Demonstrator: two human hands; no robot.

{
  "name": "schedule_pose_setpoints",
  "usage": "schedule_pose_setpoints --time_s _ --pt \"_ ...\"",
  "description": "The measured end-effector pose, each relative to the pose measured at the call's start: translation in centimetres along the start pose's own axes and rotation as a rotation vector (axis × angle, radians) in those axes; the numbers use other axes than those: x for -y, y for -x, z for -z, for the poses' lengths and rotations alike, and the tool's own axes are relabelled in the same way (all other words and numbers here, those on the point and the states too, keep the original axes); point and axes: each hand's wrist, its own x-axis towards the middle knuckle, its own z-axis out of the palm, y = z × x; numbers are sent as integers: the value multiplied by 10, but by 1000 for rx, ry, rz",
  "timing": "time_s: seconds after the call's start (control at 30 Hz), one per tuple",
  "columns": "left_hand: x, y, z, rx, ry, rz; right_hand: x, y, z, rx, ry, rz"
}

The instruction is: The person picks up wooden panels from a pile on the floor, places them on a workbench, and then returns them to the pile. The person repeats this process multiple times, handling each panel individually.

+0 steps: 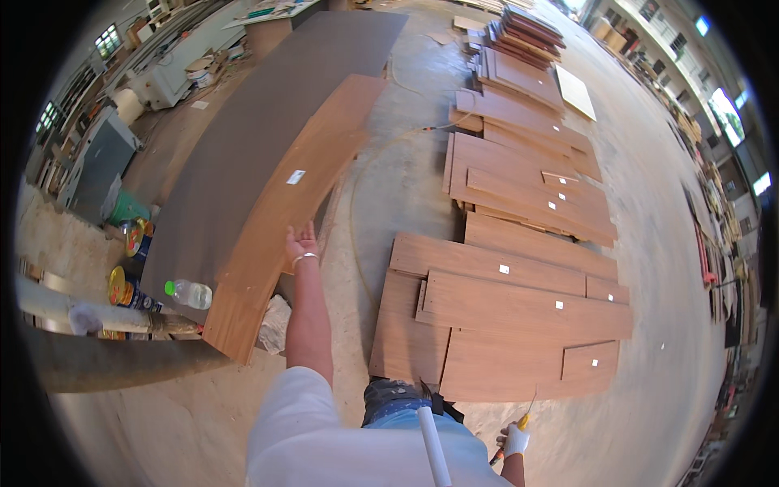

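The hands were well apart. The left hand, a pale band at its wrist, had its fingers spread at the right edge of a brown board; how firmly it touched could not be told. The right hand, in a white glove, was closed around a yellow-handled tool with a thin shaft.

The board lay lengthwise on a long dark desk, one white label on its face. One green-capped bottle sat just beside the board's near end. A pale lump was below its right edge. Left of the desk were two yellow-and-blue cans and one green bucket.

A hose curved over the floor between desk and stacks. The nearest stack bore four labels; more stood behind it, the farthest reddish. The concrete floor ran through a big workshop, with timber along the right wall.
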Motion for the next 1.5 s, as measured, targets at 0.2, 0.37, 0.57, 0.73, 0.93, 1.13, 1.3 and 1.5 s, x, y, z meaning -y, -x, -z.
schedule_pose_setpoints --time_s 0.2,0.37,0.57,0.73,0.93,1.13,1.3,1.5 --pt "-18 -25 0 -103 -83 11 -35 22 22 -62 155 -11" --pt "-24 -28 20 -158 -567 198 -35 33 29 0 331 97" --pt "21 -3 57 72 -995 284 -58 21 36 14 501 248" --pt "119 104 176 -38 -1027 657 -124 -12 85 -83 830 419" --pt "180 303 354 13 -1656 999 -157 -35 153 -12 738 220" --pt "263 508 485 45 -2024 1252 -251 -79 254 -43 498 30" --pt "361 634 517 496 -2298 1380 -338 -128 336 -90 339 -119" --pt "489 674 504 894 -2671 1047 -301 -197 378 -147 230 -161"
